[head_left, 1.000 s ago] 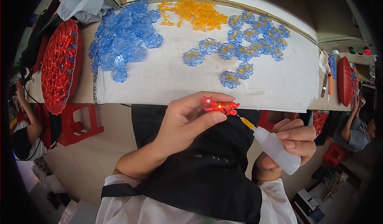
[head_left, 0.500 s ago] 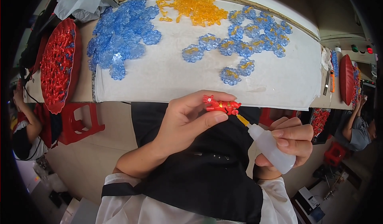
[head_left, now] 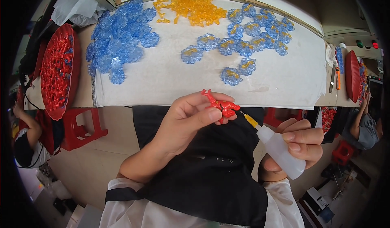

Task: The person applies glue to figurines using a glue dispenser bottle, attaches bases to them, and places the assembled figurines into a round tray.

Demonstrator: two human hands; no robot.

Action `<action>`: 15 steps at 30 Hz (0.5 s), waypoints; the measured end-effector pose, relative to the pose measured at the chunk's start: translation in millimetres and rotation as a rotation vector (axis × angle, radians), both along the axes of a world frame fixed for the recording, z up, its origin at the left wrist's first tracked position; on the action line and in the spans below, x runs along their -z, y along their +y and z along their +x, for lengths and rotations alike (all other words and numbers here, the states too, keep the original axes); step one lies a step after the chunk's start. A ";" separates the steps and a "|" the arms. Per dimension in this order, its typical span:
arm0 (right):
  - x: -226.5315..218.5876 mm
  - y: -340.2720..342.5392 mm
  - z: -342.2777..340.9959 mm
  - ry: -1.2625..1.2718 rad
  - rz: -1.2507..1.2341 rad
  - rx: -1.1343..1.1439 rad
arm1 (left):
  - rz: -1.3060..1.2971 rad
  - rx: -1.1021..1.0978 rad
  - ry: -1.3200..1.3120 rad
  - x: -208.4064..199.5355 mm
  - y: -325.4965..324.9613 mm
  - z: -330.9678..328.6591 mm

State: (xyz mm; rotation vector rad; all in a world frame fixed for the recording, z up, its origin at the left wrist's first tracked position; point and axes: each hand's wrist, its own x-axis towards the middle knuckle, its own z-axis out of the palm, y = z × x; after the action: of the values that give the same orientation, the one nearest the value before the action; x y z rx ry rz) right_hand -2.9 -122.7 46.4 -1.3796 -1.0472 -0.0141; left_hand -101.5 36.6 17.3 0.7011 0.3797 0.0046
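Note:
A small red animal figurine with gold markings is pinched between the thumb and fingers of my left hand, just off the table's near edge. It is tilted, its head end up and to the left. My right hand is wrapped round a white squeeze bottle, which slants up and to the left. The bottle's yellow needle tip points at the figurine's right end, with a small gap between them. Fingers partly hide the figurine's underside.
On the white table cover lie a heap of clear blue flower-shaped pieces, a pile of orange pieces and several blue pieces topped with orange. A red tray of red pieces stands left. Co-workers sit at both sides.
The figurine has turned in my left hand, and its head end now points more upward. The bottle has drawn back slightly to the right and down, widening the gap to the figurine.

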 end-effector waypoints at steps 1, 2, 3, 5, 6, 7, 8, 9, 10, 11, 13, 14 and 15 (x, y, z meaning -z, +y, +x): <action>0.1 -0.3 -0.9 0.001 0.000 0.000 | -0.005 -0.014 0.002 0.6 -0.2 -0.4; 0.2 -0.8 -1.9 -0.004 -0.038 0.007 | -0.005 -0.014 0.003 0.5 -0.1 -0.8; 0.3 -1.3 -2.4 -0.010 -0.076 0.014 | -0.006 -0.017 0.004 0.2 -0.2 -0.9; 7.0 1.8 -0.3 -0.076 -0.083 0.044 | -0.006 -0.019 0.005 0.2 -0.4 -1.1; 9.9 3.3 0.5 -0.142 -0.089 0.071 | -0.016 -0.016 0.003 1.1 -0.3 -1.3; 10.1 3.6 0.3 -0.141 -0.088 0.071 | -0.026 -0.012 0.001 2.0 -0.3 -1.5; 9.9 3.7 0.0 -0.148 -0.109 0.067 | -0.025 -0.013 0.002 3.3 -0.2 -1.7; 9.1 3.3 0.0 -0.157 -0.130 0.066 | -0.050 -0.013 0.009 4.3 -0.5 -1.7; 9.2 2.7 1.2 -0.158 -0.131 0.067 | -0.076 -0.013 0.016 5.0 -1.0 -1.5; 9.6 1.7 3.2 -0.170 -0.137 0.049 | -0.076 -0.011 0.015 5.4 -1.7 -1.0; 9.3 -1.1 4.6 -0.187 -0.144 0.038 | -0.147 -0.040 0.023 5.7 -3.5 0.1; 8.7 -2.7 5.1 -0.115 -0.092 0.044 | -0.149 -0.034 0.018 8.9 -3.0 -0.7; 7.4 -6.0 7.2 -0.052 -0.046 0.059 | -0.206 -0.016 -0.031 15.1 -1.1 -0.3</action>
State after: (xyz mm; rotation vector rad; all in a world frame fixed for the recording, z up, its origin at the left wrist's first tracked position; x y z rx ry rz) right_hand 4.3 -128.7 39.0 -1.4582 -1.0557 -0.0703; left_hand -101.8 35.5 2.3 0.4937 0.3506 -0.0087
